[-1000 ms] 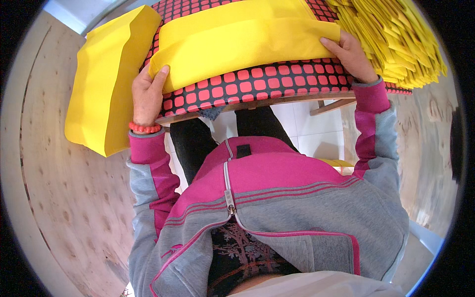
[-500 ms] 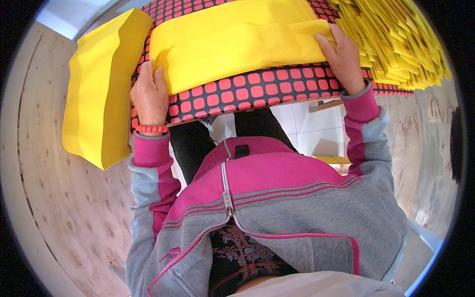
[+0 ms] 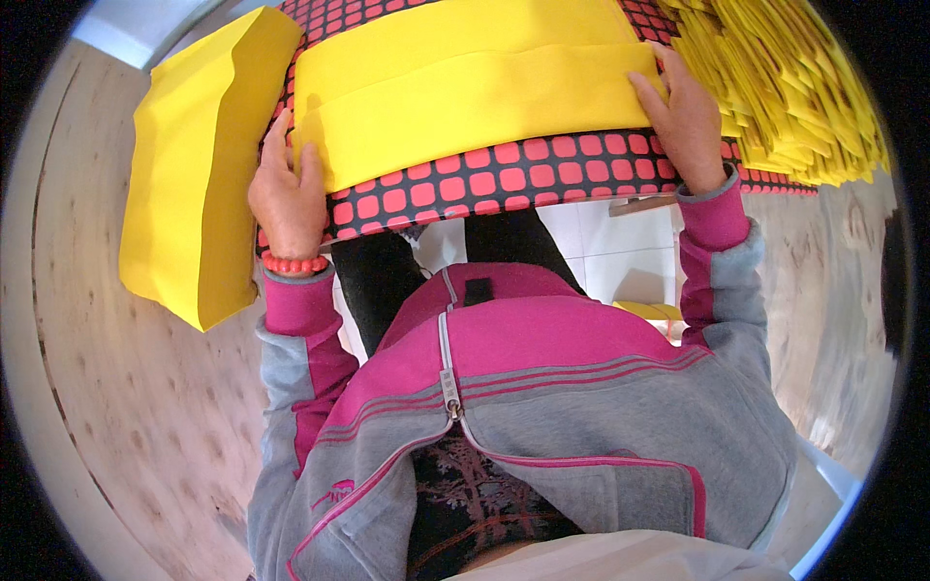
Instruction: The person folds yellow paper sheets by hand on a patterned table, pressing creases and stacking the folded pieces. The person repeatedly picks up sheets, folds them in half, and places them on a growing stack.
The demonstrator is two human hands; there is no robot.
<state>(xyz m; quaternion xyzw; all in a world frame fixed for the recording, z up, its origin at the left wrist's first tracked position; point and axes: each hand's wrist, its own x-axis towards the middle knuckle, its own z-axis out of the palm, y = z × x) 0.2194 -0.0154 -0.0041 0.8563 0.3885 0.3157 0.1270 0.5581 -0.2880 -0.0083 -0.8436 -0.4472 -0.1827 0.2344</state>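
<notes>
A yellow sheet (image 3: 475,107), cloth-like or papery, lies on the table with its near part folded over into a flat band. My left hand (image 3: 289,198), wearing a red bead bracelet, rests at the left end of that band. Its thumb and fingers are spread around the corner, not pinching it. At the opposite end my right hand (image 3: 688,121) has its thumb and fingers apart, touching or just beside the sheet's right edge; the far fingertips are partly hidden. The folded band looks smooth and lies flat.
Under the sheet is a table cover (image 3: 465,184) with pink squares on black. A stack of yellow pieces (image 3: 208,174) hangs over the table's left edge. To the right is a thick pile of folded yellow pieces (image 3: 794,97). A wooden board (image 3: 136,387) stands on the left.
Both hands have loosened from the ends of the fold and opened a little outward. The folded band, wrinkled before, now lies smoother and flatter.
</notes>
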